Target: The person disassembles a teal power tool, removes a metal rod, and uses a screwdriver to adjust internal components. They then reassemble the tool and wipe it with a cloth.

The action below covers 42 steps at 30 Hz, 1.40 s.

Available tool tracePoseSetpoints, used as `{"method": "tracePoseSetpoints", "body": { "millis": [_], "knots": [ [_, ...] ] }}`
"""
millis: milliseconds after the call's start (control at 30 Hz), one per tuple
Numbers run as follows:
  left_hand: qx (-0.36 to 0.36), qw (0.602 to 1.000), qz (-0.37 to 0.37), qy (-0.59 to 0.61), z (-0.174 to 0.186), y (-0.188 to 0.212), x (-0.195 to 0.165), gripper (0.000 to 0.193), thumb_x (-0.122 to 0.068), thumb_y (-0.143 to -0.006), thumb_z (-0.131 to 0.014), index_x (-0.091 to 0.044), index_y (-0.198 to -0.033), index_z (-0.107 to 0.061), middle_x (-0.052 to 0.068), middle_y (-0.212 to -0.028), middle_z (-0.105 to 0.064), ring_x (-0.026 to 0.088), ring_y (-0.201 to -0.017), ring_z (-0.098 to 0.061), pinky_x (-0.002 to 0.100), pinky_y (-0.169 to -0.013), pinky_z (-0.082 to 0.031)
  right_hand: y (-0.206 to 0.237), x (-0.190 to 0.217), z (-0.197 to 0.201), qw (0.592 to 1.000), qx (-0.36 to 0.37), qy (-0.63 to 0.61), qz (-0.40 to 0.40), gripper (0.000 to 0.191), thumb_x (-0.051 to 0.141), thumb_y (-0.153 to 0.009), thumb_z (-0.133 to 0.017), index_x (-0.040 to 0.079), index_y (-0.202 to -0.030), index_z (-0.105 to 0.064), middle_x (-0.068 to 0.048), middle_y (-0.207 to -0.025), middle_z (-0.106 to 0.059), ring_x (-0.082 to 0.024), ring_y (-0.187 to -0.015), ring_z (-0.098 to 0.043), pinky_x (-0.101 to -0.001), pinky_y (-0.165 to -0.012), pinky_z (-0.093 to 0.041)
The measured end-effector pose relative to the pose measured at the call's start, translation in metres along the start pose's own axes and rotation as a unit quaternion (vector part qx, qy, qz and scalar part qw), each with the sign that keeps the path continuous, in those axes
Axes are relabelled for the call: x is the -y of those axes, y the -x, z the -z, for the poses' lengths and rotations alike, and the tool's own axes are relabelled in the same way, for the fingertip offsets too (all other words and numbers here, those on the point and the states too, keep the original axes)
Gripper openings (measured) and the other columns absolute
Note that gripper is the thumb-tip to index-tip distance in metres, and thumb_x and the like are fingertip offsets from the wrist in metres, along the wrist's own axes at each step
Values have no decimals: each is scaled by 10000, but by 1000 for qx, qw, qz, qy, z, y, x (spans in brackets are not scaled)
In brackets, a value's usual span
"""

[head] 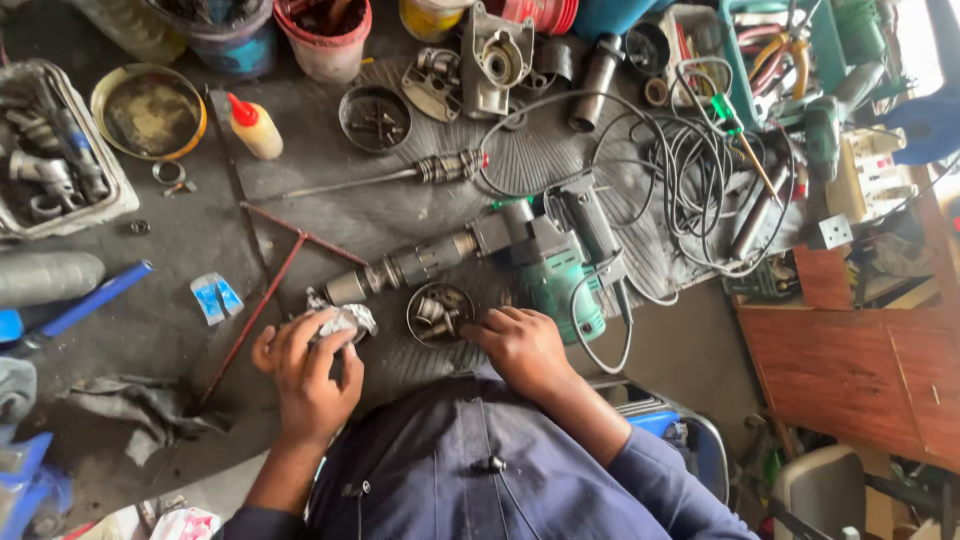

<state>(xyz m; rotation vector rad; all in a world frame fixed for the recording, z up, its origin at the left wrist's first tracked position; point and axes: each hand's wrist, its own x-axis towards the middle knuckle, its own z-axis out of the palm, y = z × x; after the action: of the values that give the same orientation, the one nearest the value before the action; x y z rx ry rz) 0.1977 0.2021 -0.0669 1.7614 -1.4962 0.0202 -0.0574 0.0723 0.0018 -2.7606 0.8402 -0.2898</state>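
A green and grey power drill sits at centre, a crumpled grey-white rag at seven o'clock, a red-capped cream squeeze bottle at ten o'clock, a black cable at two o'clock.

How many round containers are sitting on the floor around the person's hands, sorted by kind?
Small metal tins of parts: 2, one by the right hand, one farther up
Yellow-rimmed shallow pan: 1
Buckets along the top edge: 3, blue, red-rimmed, yellow
Total: 6

The left hand holds a crumpled rag.
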Motion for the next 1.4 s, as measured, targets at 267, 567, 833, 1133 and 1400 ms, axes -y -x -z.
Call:
{"method": "tracePoseSetpoints", "body": {
  "millis": [267, 567, 833, 1133, 1400],
  "knots": [
    [0, 1000, -11, -5, -2, 7, -1, 206, -105, -858, -730, -178, -1047, -693, 41, -1330, -624, 258, -1250, -578, 531, -1185, -247, 16, 7, -8, 994, -7, -58, -89, 152, 281, -891, -763, 171, -995, -778, -36, -799, -643, -264, -774, -669, -408, -665, -540],
    [11, 1000, -16, 1, -2, 11, 0, 194, -107, -865, -734, -179, -1044, -710, 44, -1325, -622, 264, -1256, -576, 531, -1181, -254, 15, 19, -1, 957, -15, -149, -248, 306, 299, -886, -784, 140, -1143, -738, -84, -1013, -656, -271, -863, -719, -403, -719, -565],
    [7, 1000, -13, 3, -4, 17, 3, 188, -103, -873, -739, -179, -1043, -713, 42, -1340, -610, 265, -1255, -574, 529, -1187, -244, 13, 17, -6, 963, -28, -143, -226, 257, 270, -874, -782, 129, -1085, -736, -113, -1292, -605, -332, -1105, -664, -423, -872, -562],
    [5, 1000, -13, 6, -6, 20, 4, 169, -109, -878, -735, -179, -1031, -723, 35, -1349, -612, 256, -1251, -573, 525, -1192, -240, -6, 14, -9, 981, 18, -77, -175, 284, 283, -865, -772, 171, -1125, -760, -125, -1392, -561, -344, -1231, -586, -432, -945, -529],
    [2, 1000, -8, -6, -5, 21, 4, 176, -105, -870, -740, -181, -1028, -722, 33, -1346, -615, 261, -1256, -576, 541, -1194, -238, -13, 11, -12, 986, 11, -60, -154, 202, 233, -805, -802, 183, -999, -785, -69, -1335, -595, -303, -1211, -593, -402, -933, -534]
  ]
}}
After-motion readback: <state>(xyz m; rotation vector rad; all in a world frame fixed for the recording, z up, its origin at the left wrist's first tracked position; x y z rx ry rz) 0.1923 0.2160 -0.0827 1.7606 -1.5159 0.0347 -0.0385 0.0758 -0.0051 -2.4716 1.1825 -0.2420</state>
